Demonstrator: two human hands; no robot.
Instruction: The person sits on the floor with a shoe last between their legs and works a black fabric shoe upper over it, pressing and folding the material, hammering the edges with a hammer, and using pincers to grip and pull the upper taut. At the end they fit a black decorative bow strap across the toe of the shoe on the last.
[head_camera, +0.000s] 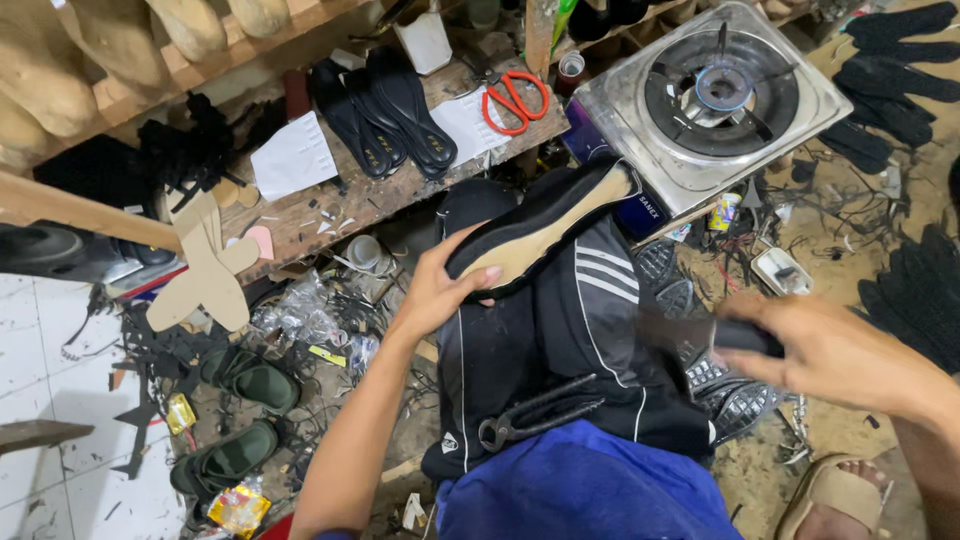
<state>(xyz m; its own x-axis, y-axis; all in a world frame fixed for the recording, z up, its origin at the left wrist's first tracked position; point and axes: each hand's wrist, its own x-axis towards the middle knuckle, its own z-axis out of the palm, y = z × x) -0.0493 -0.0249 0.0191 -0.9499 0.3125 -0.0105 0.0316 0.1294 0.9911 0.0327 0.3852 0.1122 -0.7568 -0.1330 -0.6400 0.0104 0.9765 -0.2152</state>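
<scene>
Black shoe upper (540, 230) on lap, sole side up, tan insole showing.
Left to right: green sandals (240, 410) on floor; left hand (440, 290), fingers clamped on shoe heel; pincers (535, 412) lying on black cloth over lap; red scissors (515, 98) on wooden counter (330, 205); gas stove (710, 95) behind; right hand (820, 350), fingers closed round dark blurred tool (745, 337).

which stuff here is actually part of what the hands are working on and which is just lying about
In hand:
- black shoe, sole side up, held by the left hand
- dark tool handle, blurred, in the right hand
- pincers resting on the lap

Lying about:
- red scissors
- gas stove
- black insoles
- green sandals
</scene>
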